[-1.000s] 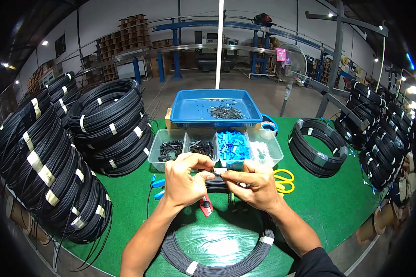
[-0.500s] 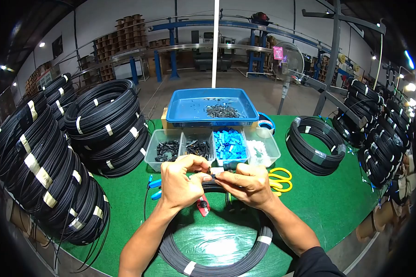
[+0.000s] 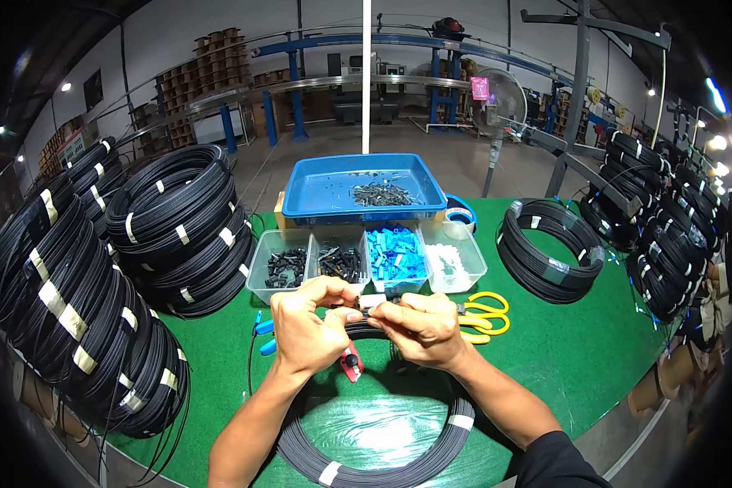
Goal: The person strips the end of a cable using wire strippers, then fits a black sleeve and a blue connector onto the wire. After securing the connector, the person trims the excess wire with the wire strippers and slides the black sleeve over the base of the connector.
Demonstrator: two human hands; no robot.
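Note:
My left hand point(image 3: 313, 320) and my right hand point(image 3: 421, 325) meet above a black cable coil point(image 3: 305, 449) bound with white tape. Between their fingertips is a small white piece point(image 3: 372, 301), gripped from both sides; dark bits by it are too small to make out. Beneath my left hand lies a red cutter point(image 3: 351, 363), and blue-handled pliers point(image 3: 265, 335) are to its left. Yellow-handled scissors point(image 3: 488, 313) rest just right of my right hand. Behind the hands, a clear divided box point(image 3: 257, 276) holds black, blue and white small parts.
A blue tray point(image 3: 301, 207) with dark scraps stands behind the box. Stacked black coils point(image 3: 175, 195) fill the left side of the green table point(image 3: 545, 366). Another coil point(image 3: 545, 252) lies at the right, near a blue tape roll point(image 3: 461, 213). A fan point(image 3: 500, 102) stands beyond.
The view has shifted slightly, so the surroundings sit further left. Both hands keep their pinch, and the white piece between them shows more plainly than a second ago.

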